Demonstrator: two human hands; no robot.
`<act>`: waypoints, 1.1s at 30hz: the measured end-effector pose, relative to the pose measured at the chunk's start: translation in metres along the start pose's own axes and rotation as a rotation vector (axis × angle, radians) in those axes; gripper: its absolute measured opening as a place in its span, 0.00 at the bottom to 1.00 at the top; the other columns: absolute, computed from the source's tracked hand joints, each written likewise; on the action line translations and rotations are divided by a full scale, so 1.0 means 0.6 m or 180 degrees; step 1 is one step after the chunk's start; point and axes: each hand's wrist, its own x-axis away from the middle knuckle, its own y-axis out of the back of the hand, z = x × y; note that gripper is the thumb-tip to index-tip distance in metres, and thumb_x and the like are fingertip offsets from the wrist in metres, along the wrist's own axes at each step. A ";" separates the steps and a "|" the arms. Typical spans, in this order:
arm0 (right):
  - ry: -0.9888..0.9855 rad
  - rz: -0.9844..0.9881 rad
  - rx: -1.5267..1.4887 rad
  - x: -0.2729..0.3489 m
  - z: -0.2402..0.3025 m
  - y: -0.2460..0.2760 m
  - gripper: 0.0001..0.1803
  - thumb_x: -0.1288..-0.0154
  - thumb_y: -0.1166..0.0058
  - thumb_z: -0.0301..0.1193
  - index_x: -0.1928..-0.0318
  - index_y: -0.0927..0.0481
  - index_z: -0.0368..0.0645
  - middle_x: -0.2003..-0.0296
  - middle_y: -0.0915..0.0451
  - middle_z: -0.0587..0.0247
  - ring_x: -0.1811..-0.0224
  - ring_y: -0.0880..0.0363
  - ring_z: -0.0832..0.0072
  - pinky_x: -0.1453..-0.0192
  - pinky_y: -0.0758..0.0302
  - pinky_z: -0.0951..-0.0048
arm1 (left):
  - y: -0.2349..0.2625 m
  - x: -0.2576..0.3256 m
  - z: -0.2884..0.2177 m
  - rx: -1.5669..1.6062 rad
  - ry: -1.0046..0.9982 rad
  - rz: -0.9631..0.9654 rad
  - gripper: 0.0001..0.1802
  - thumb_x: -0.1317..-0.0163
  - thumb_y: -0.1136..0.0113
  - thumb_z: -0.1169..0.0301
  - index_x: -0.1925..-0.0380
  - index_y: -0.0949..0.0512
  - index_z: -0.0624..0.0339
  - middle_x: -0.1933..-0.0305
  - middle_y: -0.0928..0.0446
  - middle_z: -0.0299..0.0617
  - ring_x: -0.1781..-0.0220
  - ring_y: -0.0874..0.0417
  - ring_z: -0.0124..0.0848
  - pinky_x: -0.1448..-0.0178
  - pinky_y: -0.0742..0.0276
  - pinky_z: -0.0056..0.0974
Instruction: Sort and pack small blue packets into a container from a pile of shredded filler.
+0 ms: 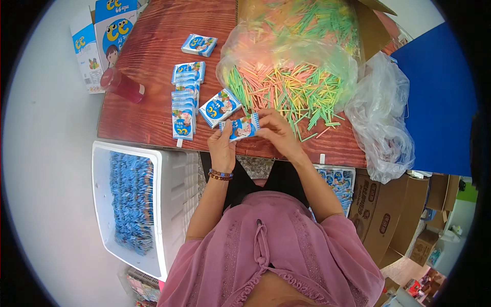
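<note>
White bin (169, 204), lower left: stacked blue packets inside, within arm's reach. Pink cup (123, 86) on its side, upper left of wooden table (148, 46). Overlapping row of small blue boxes (184, 105), left of centre, laid flat, likely for order. Left hand (222, 146) and right hand (276, 132), frame centre: fingers of both closed on ends of one small box (241, 127), held level above table edge. Coloured sticks (291, 87) spill from clear bag, upper centre, just beyond right hand. Crumpled plastic bag (381, 123), right.

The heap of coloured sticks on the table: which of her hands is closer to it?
Right. The right hand sits at the edge of the stick heap; the left hand is further off, beyond the small blue packet both hold.
</note>
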 end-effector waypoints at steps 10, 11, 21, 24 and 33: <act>0.0029 0.0420 0.0591 0.002 0.005 0.012 0.11 0.42 0.39 0.28 0.58 0.17 0.41 0.48 0.25 0.63 0.42 0.32 0.69 0.38 0.36 0.69 | 0.025 -0.007 0.024 -0.0891 -0.0094 0.0011 0.08 0.33 0.43 0.68 0.63 0.21 0.63 0.63 0.19 0.38 0.65 0.19 0.23 0.66 0.25 0.28; -0.0113 0.0456 0.0410 0.002 0.004 0.016 0.10 0.41 0.39 0.29 0.58 0.17 0.40 0.49 0.24 0.64 0.44 0.30 0.71 0.40 0.34 0.70 | 0.026 -0.006 0.024 -0.0882 -0.0085 0.0014 0.08 0.33 0.43 0.68 0.63 0.21 0.63 0.63 0.19 0.38 0.65 0.19 0.23 0.66 0.25 0.28; -0.0261 -0.0777 0.1921 -0.059 0.038 0.054 0.07 0.36 0.45 0.28 0.62 0.19 0.37 0.70 0.21 0.66 0.70 0.26 0.78 0.65 0.30 0.75 | 0.031 -0.008 0.014 -0.0478 -0.0183 -0.0147 0.09 0.33 0.42 0.66 0.65 0.20 0.60 0.65 0.19 0.36 0.68 0.19 0.22 0.69 0.26 0.28; 0.0172 -0.0735 0.2700 -0.116 0.026 0.041 0.08 0.37 0.44 0.32 0.61 0.18 0.40 0.70 0.22 0.62 0.71 0.24 0.71 0.66 0.28 0.71 | 0.033 -0.008 0.016 -0.0474 -0.0187 -0.0100 0.09 0.34 0.41 0.66 0.67 0.20 0.60 0.67 0.19 0.35 0.69 0.19 0.22 0.70 0.26 0.28; 0.1004 -0.0376 0.4696 -0.229 -0.022 0.025 0.12 0.50 0.42 0.31 0.63 0.23 0.41 0.67 0.24 0.58 0.63 0.21 0.60 0.64 0.23 0.59 | 0.035 -0.010 0.022 -0.0567 -0.0286 -0.0071 0.08 0.34 0.41 0.68 0.68 0.20 0.62 0.68 0.19 0.35 0.70 0.19 0.21 0.71 0.26 0.29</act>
